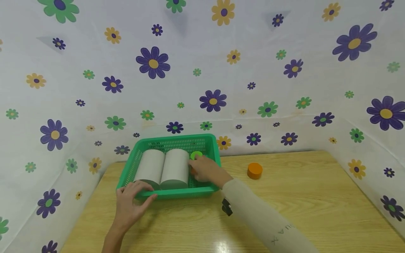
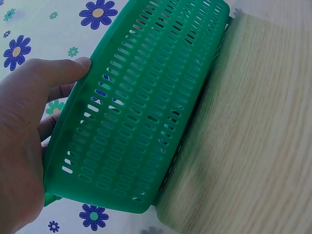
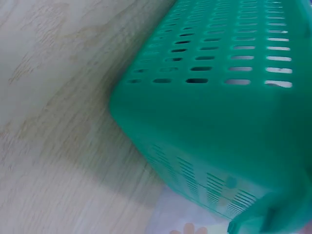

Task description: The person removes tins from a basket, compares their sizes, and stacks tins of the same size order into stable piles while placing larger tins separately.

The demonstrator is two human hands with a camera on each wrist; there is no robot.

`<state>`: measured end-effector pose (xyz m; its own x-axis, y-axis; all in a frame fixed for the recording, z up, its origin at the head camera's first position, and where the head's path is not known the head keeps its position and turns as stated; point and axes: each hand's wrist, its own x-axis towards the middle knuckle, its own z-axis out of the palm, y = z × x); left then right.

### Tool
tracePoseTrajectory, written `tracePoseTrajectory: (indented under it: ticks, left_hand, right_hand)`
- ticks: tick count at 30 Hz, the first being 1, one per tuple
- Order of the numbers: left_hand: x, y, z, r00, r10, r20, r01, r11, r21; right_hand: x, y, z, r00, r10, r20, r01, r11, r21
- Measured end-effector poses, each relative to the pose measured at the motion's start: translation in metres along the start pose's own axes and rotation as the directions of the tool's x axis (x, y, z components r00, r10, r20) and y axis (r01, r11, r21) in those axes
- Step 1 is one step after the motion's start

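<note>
A green plastic basket [image 1: 177, 193] stands on the table, with two white cylinders [image 1: 175, 168] lying side by side in it. My left hand [image 1: 130, 203] grips its front rim near the left corner, thumb outside and fingers over the edge; in the left wrist view, the thumb [image 2: 73, 70] lies along the rim. My right hand [image 1: 205, 170] reaches into the basket's right end, fingers curled about a small orange piece [image 1: 192, 171], mostly hidden by them. Just behind the fingers shows a lime green round piece [image 1: 196, 154]. The right wrist view shows only the basket's slotted outside [image 3: 204, 112].
An orange round block [image 1: 255, 170] stands on the wooden table [image 1: 303, 196], right of the basket. White cloth [image 1: 190, 35] printed with flowers hangs behind the table and along both sides. A small black object [image 1: 226, 207] shows at the right sleeve.
</note>
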<state>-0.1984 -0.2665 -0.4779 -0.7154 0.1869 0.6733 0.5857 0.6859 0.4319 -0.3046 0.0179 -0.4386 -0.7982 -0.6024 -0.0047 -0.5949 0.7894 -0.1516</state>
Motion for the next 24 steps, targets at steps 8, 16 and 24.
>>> tracePoseTrajectory:
  ticks: [8,16,24]
  left_hand:
    - [0.0,-0.001,0.001,1.0,0.003,0.0,-0.003,1.0,-0.004]
    - [0.0,-0.002,0.001,1.0,0.006,-0.003,-0.006,1.0,-0.016]
    - [0.0,-0.004,0.0,1.0,0.013,-0.002,-0.013,1.0,-0.028]
  right_hand:
    - [-0.013,0.009,-0.007,0.992,-0.042,-0.118,0.049,0.997,0.058]
    - [-0.03,0.016,-0.007,0.968,-0.112,-0.223,0.14,0.983,0.117]
    - [-0.044,0.014,-0.019,0.953,-0.113,-0.281,0.18,0.957,0.227]
